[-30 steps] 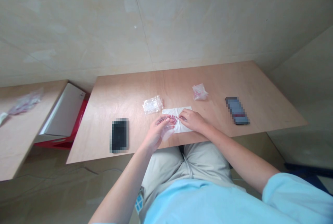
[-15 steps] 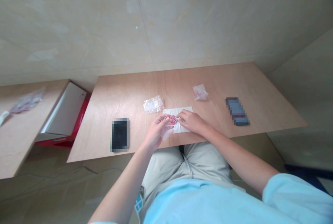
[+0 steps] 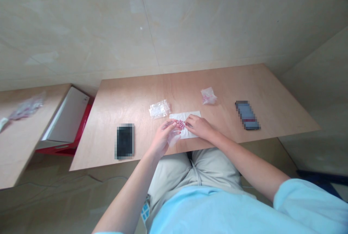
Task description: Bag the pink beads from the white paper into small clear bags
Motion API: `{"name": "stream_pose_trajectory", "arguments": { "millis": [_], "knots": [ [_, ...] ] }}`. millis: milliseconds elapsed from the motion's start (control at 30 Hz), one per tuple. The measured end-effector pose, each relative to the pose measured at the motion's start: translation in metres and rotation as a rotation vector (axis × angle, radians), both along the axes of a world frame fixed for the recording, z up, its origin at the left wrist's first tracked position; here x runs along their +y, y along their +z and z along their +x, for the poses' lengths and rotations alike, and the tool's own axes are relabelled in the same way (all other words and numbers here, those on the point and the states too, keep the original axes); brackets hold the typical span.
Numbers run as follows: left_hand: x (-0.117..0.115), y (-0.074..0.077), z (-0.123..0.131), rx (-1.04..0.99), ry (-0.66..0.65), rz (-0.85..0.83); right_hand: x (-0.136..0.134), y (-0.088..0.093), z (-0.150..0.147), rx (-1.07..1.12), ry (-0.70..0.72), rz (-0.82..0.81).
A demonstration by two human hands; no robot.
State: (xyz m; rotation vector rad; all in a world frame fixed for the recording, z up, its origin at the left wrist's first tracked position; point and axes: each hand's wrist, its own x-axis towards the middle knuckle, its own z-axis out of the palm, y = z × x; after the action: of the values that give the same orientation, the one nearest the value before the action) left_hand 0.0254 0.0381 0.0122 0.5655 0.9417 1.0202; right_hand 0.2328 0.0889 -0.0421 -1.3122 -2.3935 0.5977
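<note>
Hardly shifted, left hand (image 3: 163, 137) and right hand (image 3: 199, 127) pinch pink beads (image 3: 181, 124) above white tissue (image 3: 178, 116) at the near edge of the tabletop (image 3: 136, 96), likely against rolling.

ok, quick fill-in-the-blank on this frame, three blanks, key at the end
1. The beads between the left hand and right hand are ___.
2. The dark phone lies to the ___ of the white sheet.
3. The second phone lies to the sheet's ___.
Missing: pink; left; right.
</note>
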Motion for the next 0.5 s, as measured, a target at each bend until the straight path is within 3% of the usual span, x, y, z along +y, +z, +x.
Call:
{"name": "stream_pose_trajectory", "arguments": {
  "millis": [167, 300, 400, 500],
  "knots": [
    [0.000, -0.005, 0.001, 0.065, -0.035, 0.060, 0.007, 0.009, -0.003, 0.389, -0.163, -0.138],
    [-0.004, -0.009, 0.005, 0.177, -0.124, 0.135, 0.000, 0.040, -0.011, 0.726, -0.285, -0.256],
    [-0.007, -0.007, 0.009, 0.201, -0.181, 0.163, -0.016, 0.068, -0.017, 0.696, -0.105, -0.257],
    [-0.007, -0.005, 0.009, 0.185, -0.210, 0.176, -0.024, 0.077, -0.017, 0.614, 0.042, -0.233]
  ]
}}
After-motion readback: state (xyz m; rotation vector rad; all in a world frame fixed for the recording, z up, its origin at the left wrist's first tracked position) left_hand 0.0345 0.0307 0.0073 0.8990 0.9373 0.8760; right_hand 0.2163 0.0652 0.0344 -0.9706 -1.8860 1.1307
